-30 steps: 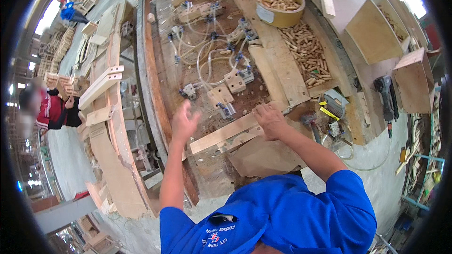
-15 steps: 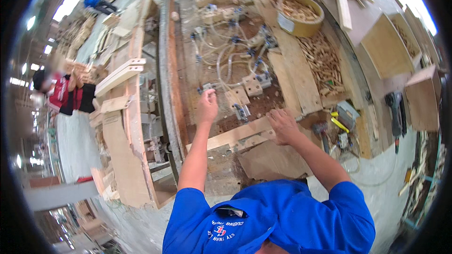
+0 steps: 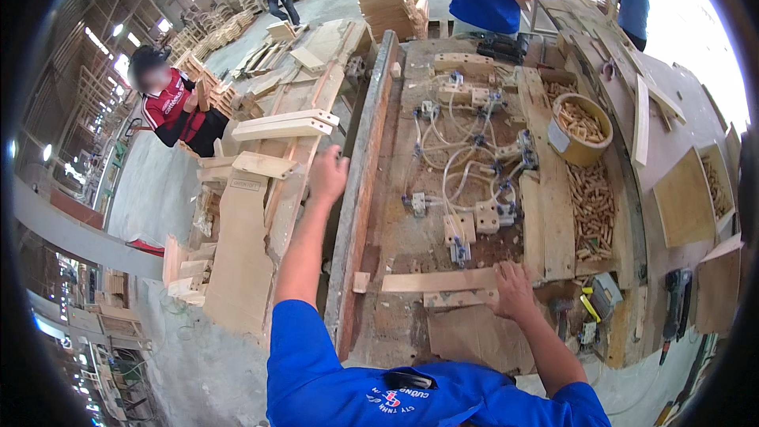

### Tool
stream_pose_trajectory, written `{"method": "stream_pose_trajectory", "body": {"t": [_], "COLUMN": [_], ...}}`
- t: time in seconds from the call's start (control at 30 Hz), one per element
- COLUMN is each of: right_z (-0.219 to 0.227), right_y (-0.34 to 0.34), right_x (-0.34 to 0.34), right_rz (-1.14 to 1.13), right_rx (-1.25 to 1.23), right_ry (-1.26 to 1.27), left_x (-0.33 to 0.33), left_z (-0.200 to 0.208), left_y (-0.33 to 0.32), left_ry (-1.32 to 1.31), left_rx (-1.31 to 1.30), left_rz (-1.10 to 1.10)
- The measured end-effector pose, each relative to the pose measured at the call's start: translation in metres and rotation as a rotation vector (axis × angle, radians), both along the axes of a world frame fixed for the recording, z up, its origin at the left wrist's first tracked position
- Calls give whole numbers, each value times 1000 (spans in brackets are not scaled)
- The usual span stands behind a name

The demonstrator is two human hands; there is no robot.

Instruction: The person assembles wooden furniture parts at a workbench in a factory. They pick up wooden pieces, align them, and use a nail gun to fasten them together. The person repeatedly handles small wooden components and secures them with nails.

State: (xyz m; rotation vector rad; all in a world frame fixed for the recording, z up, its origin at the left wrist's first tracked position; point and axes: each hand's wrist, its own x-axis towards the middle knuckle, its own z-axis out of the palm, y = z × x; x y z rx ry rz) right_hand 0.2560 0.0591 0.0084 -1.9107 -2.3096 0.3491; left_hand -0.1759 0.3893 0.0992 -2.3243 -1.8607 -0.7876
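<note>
My right hand [image 3: 515, 291] grips the right end of a pale wooden slat [image 3: 431, 281], which lies crosswise at the near side of the workbench. My left hand [image 3: 326, 177] is raised over the gap left of the bench, fingers partly curled and apart, with nothing visible in it. It is nearest to a pair of pale wooden bars [image 3: 277, 128] with holes in their ends, lying on the left table. Beyond the slat, clear air hoses [image 3: 455, 160] link several small valve blocks [image 3: 486, 217] on the bench.
A raised metal-edged rail [image 3: 365, 182] borders the bench's left side. Wooden dowels fill a round tub [image 3: 582, 130] and a trough [image 3: 593, 217] at right. A power tool [image 3: 674, 304] hangs farther right. Co-workers stand at the far end and beyond the left table.
My left hand has moved left from the valve blocks, across the rail, toward the wooden bars. My right hand stays on the slat. The view has shifted, bringing a far co-worker into sight.
</note>
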Motion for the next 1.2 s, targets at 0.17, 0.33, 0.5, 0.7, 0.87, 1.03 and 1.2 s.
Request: {"method": "stream_pose_trajectory", "body": {"t": [0.17,0.33,0.5,0.7,0.87,1.03,1.2], "right_z": [5,6,9,7,11,17,14], "right_y": [-1,1,0,-7,-51,-136,-216], "right_x": [0,2,0,1,7,34,78], "right_rz": [-4,-7,-50,-56,-255,-636,-1190], "right_rx": [-64,-93,-50,-79,10,110,192], "right_ry": [-55,-83,-42,-66,11,293,490], "left_x": [-57,-88,-83,-82,-93,-56,65], "left_z": [53,47,40,67,126,178,241], "left_y": [73,111,126,110,46,-52,-220], "left_ry": [297,488,531,808,644,384,265], "left_rx": [21,-94,-8,63,236,339,169], "left_rz": [185,127,169,-21,-150,-163,-505]}}
